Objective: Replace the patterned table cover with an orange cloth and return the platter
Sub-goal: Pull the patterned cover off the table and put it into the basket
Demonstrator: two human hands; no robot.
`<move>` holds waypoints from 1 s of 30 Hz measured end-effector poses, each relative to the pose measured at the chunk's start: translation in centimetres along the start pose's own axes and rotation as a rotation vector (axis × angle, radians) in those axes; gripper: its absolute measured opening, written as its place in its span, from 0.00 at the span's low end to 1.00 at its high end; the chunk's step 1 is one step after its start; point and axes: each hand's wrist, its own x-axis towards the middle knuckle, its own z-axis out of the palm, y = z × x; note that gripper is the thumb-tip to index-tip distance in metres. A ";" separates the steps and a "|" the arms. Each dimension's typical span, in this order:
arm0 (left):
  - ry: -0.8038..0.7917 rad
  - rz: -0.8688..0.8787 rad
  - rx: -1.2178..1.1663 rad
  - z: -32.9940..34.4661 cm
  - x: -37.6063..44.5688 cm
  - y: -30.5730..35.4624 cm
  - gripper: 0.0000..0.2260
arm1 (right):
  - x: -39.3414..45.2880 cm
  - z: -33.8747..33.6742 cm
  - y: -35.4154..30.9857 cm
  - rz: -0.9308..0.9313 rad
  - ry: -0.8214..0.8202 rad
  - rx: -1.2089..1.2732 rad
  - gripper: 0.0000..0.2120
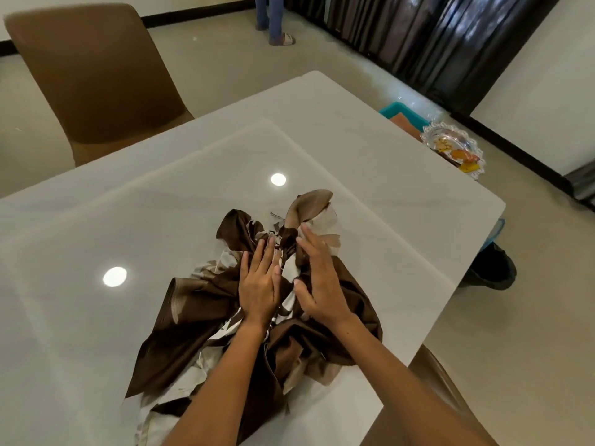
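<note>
Glossy white table, brown chair behind; both hands' straight fingers press bunched patterned cover

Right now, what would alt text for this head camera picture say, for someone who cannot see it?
Two hands, left hand and right hand, press flat on a bunched brown patterned cloth on a glossy white table. Beyond its far edge sits a glass platter; a brown chair stands behind.

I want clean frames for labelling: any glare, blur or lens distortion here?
Head view: two round lamp reflections glare on the glossy table; wide-angle bending curves the table edges; the glass platter at the right looks soft; both hands, left hand, right hand, and patterned cover are sharp.
</note>
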 end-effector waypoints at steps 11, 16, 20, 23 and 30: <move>0.138 -0.251 -0.158 -6.7 -3.0 1.1 0.22 | 2.6 4.0 2.1 0.048 -0.301 -0.649 0.26; -0.042 -0.385 0.093 -12.1 -15.5 0.7 0.37 | 2.7 4.3 1.7 0.051 -0.281 -0.663 0.25; -0.175 -0.641 0.187 -10.8 -20.0 -1.0 0.44 | 2.6 4.5 1.7 0.050 -0.266 -0.635 0.24; -0.105 -0.649 0.091 -10.0 -17.8 -1.6 0.44 | 2.4 4.4 1.8 0.040 -0.270 -0.596 0.27; 0.045 -0.410 -0.184 -8.4 -10.7 -2.0 0.46 | 1.7 4.7 1.5 0.017 -0.276 -0.513 0.30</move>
